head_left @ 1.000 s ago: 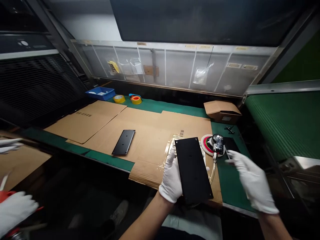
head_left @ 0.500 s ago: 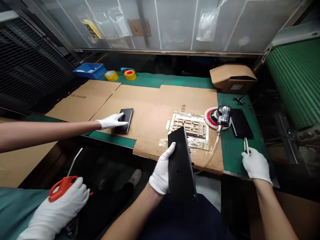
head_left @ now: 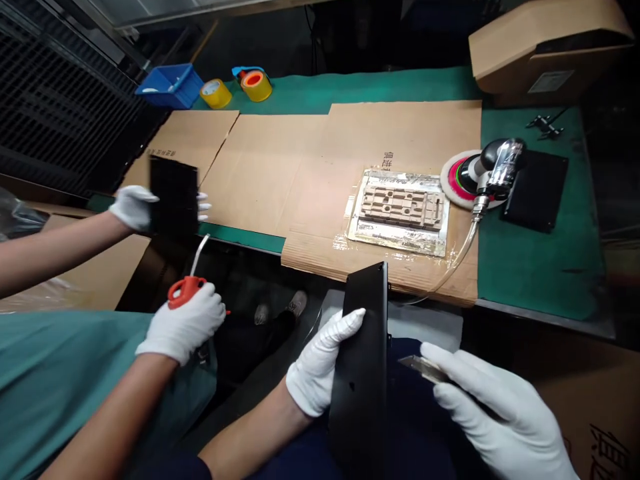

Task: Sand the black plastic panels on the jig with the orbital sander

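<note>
A long black metal panel [head_left: 364, 373] with small holes stands tilted in my left hand [head_left: 320, 367], the thumb across its face and the fingers hidden behind it. Just right of the panel, my right hand [head_left: 500, 410] closes round a utility knife [head_left: 425, 368]. Its pointed metal blade faces the panel's folded edge without touching it. Beyond the panel, a tan slotted block [head_left: 403, 207] sits on a metal plate [head_left: 400, 243] taped to cardboard [head_left: 305, 173]. To its right rests a round pad polisher [head_left: 493, 173], partly over another black panel [head_left: 537, 190].
At the left, a co-worker's gloved hand [head_left: 183, 327] grips an orange air blow gun [head_left: 187, 292]; the other holds up a black panel [head_left: 174, 197]. Along the back are a blue bin [head_left: 173, 87], yellow tape rolls [head_left: 216, 94] and a cardboard box [head_left: 550, 47]. A hose [head_left: 457, 263] trails off the front edge.
My right hand has brought the utility knife from the table's right side to beside my panel. The co-worker has lifted the other panel off the cardboard. My view has tipped downward.
</note>
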A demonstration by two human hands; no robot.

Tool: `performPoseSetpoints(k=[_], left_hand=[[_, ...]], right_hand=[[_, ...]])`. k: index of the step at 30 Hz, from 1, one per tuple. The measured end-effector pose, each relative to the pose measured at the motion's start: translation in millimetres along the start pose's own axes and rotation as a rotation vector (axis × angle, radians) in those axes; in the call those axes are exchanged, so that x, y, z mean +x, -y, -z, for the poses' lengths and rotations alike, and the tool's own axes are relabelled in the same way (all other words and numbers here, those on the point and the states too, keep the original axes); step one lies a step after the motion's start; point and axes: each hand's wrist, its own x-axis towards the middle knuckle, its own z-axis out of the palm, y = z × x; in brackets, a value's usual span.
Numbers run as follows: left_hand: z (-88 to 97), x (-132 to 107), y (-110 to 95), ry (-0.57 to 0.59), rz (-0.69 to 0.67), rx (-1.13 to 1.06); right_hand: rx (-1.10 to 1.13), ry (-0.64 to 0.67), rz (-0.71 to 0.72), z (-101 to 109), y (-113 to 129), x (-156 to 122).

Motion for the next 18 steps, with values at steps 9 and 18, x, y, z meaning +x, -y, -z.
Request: performPoseSetpoints(k=[9,18], left_hand=[[-13.9,-4.9,-0.6,0.002,0.006,0.066],[-12.1,-6.5,-0.4,0.066,0.021,0.023]], right_hand=[[-0.001,0.054,0.028,5.6,5.9,8.8],[-0.012,0.127,0.070,8.1,6.8,3.3]])
